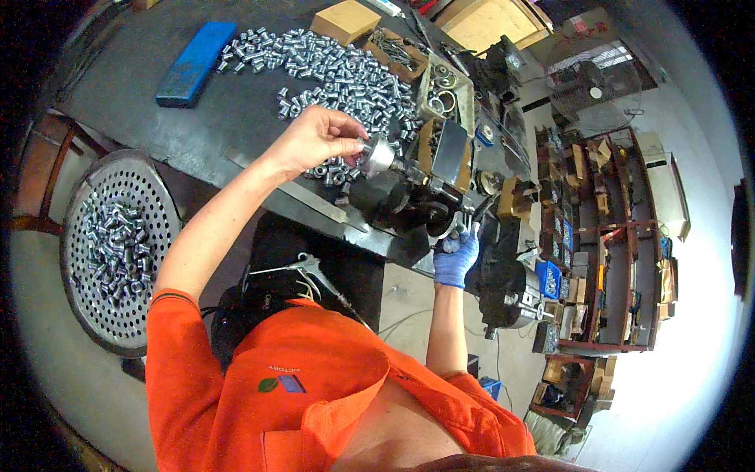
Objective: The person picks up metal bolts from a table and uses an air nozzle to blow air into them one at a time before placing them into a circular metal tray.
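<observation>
My bare left hand (318, 141) reaches to the silvery round chuck (378, 156) of a small bench machine (429, 197). Its thumb and fingers are pinched together at the chuck's face; whatever they hold is too small and hidden to make out. Wearing a blue glove, my right hand (456, 259) is closed round a metal handle (452, 230) at the machine's other end. Behind the left hand, many short shiny metal sleeves (338, 75) lie heaped on the dark bench (134, 86).
A blue oblong block (195, 64) lies left of the heap. Lower left, a perforated round metal tray (82, 291) holds more sleeves. An air gun (311, 271) is near my body. Small boxes (346, 20) line the bench's far side. At right stand a fan (595, 93) and shelves (621, 236).
</observation>
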A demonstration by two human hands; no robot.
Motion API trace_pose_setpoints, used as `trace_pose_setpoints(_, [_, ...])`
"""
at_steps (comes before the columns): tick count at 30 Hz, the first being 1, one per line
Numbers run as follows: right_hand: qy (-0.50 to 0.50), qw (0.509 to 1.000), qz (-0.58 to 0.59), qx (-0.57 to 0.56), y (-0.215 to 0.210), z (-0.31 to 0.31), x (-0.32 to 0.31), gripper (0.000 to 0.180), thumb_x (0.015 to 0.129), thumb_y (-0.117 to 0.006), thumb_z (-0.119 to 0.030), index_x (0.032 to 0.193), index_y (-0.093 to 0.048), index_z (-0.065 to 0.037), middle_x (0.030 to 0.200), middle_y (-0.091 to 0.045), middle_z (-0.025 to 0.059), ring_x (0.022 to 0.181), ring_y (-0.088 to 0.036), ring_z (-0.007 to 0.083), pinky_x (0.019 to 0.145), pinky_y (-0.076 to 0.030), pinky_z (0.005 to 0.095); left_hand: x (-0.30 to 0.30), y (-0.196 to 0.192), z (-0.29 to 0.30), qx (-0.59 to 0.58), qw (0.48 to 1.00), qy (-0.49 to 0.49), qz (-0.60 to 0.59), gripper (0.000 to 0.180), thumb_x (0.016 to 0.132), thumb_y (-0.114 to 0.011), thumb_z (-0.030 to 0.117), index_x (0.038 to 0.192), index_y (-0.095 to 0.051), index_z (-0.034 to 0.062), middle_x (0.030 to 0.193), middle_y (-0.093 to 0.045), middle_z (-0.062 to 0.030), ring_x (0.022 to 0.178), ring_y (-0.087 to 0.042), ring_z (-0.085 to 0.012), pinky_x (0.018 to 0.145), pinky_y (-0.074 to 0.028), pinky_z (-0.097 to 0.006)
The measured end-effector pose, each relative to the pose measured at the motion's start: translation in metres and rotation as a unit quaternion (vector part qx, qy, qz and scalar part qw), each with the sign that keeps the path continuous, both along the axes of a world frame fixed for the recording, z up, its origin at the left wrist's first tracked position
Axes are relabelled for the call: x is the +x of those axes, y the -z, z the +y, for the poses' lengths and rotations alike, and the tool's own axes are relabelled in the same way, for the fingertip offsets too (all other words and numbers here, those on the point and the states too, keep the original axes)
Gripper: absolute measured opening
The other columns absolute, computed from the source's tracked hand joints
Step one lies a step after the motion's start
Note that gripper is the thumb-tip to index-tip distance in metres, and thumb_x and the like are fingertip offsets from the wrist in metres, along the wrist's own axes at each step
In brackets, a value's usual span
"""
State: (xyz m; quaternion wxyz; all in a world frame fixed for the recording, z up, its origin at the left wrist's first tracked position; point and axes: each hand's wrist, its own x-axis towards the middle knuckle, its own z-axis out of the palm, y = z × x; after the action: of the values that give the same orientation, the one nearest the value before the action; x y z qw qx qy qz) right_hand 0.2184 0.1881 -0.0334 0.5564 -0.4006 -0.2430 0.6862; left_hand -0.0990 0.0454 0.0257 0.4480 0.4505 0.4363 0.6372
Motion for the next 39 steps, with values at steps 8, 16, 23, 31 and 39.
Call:
trace_pose_setpoints(8, [-0.084, 0.996, -0.005, -0.004, -0.008, 0.001, 0.014, 0.043, 0.09, -0.044, -0.042, 0.068, -0.054, -0.006, 0.051, -0.049, 0.0035, 0.033, -0.033, 0.0108, 0.031, -0.025, 0.0221, 0.002, 0.005, 0.003, 0.004, 1.0, 0.0, -0.002, 0.018, 0.078, -0.06, 0.003, 0.095, -0.06, -0.0044, 0.08, -0.063, -0.0081, 0.07, -0.062, -0.0139, 0.066, -0.049, -0.025])
trace_pose_setpoints(16, [-0.09, 0.993, -0.059, 0.038, -0.06, -0.018, 0.014, 0.045, 0.085, -0.051, -0.048, 0.068, -0.057, -0.006, 0.052, -0.046, 0.0013, 0.035, -0.03, 0.0084, 0.032, -0.022, 0.0214, -0.003, 0.006, 0.007, 0.019, 0.999, 0.006, 0.044, 0.018, 0.075, -0.061, -0.002, 0.094, -0.06, -0.0032, 0.081, -0.063, -0.0064, 0.071, -0.06, -0.0123, 0.067, -0.049, -0.025])
trace_pose_setpoints(23, [-0.093, 0.987, -0.074, 0.112, -0.092, 0.04, -0.01, 0.044, 0.086, -0.049, -0.048, 0.069, -0.054, -0.007, 0.053, -0.044, 0.0009, 0.036, -0.031, 0.0081, 0.031, -0.022, 0.0201, -0.005, 0.006, 0.006, 0.017, 1.0, 0.006, 0.016, 0.014, 0.077, -0.061, -0.001, 0.091, -0.061, -0.0041, 0.078, -0.063, -0.0075, 0.067, -0.059, -0.0114, 0.062, -0.05, -0.024])
trace_pose_setpoints(31, [-0.122, 0.989, -0.071, 0.041, -0.027, 0.102, -0.035, 0.043, 0.083, -0.051, -0.053, 0.068, -0.052, -0.013, 0.051, -0.042, -0.0026, 0.039, -0.038, 0.0088, 0.032, -0.026, 0.0217, 0.001, 0.006, 0.003, -0.01, 1.0, -0.023, 0.006, 0.011, 0.078, -0.061, 0.0, 0.088, -0.06, -0.0054, 0.076, -0.062, -0.0072, 0.066, -0.06, -0.0121, 0.062, -0.049, -0.024])
trace_pose_setpoints(39, [-0.091, 0.994, -0.037, 0.044, 0.026, 0.043, -0.001, 0.031, 0.09, -0.046, -0.035, 0.094, -0.054, -0.005, 0.077, -0.054, 0.0062, 0.064, -0.05, 0.0172, 0.056, -0.04, 0.0279, 0.004, 0.003, 0.006, -0.009, 0.999, -0.028, 0.021, 0.016, 0.073, -0.061, -0.007, 0.089, -0.06, -0.0055, 0.077, -0.063, -0.0071, 0.071, -0.06, -0.0115, 0.066, -0.049, -0.025])
